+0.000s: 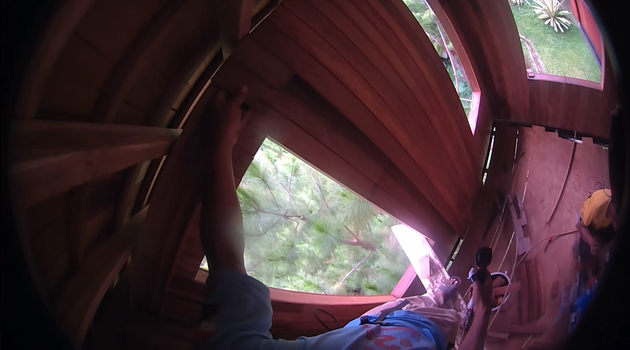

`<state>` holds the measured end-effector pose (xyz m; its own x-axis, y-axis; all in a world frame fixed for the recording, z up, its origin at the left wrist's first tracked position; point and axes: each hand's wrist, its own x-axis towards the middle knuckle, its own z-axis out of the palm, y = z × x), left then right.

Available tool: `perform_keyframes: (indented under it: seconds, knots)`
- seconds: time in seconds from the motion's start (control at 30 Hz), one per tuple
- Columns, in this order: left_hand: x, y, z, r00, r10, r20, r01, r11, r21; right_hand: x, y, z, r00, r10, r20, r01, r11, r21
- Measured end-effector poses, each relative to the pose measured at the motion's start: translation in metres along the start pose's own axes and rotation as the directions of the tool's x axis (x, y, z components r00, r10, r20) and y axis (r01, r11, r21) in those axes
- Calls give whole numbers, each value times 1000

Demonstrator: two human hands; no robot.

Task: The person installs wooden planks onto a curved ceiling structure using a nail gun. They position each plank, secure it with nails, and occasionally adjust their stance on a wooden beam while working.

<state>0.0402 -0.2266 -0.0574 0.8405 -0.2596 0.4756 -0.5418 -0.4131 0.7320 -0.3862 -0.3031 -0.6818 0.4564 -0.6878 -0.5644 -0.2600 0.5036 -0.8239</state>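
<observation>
My left arm reaches up past the window opening, and my left hand (229, 112) is at the upper end of the plank wall (354, 81), beside the roof framing. Its fingers look bent against the wood; a small dark spot shows beside them, and shadow hides what they hold. Low on the right, my right hand (482, 292) is closed around a tool with a rounded black end (483, 258), which points upward. The rest of that tool is hidden by the hand, so its kind is unclear.
Bare wooden beams (98, 146) run along the left. Window openings show pine branches (315, 218) and a garden (558, 41). Below right, boards (535, 284) and a hose or cord (548, 238) lie on the floor (548, 173), near a person in a yellow hat (596, 209).
</observation>
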Motion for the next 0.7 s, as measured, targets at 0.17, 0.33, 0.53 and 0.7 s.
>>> perform_keyframes:
  seconds: [0.17, 0.33, 0.53, 0.7]
  knots:
    - [0, -3, 3, 1000, 19, 13, -18, 999, -39, -2, -2, 1, 1000, -4, -4, 4, 1000, -5]
    - [14, -15, -5, 997, 13, 80, -12, 1000, -13, -10, -15, 1, 999, -20, 25, 19, 999, 42]
    - [5, -14, 0, 999, 7, 37, -5, 999, -54, -11, -13, -1, 1000, 7, -12, -7, 1000, -8]
    - [7, -11, -4, 998, 17, 57, -13, 998, -54, -9, -11, 1, 1000, 0, -22, -1, 999, -37]
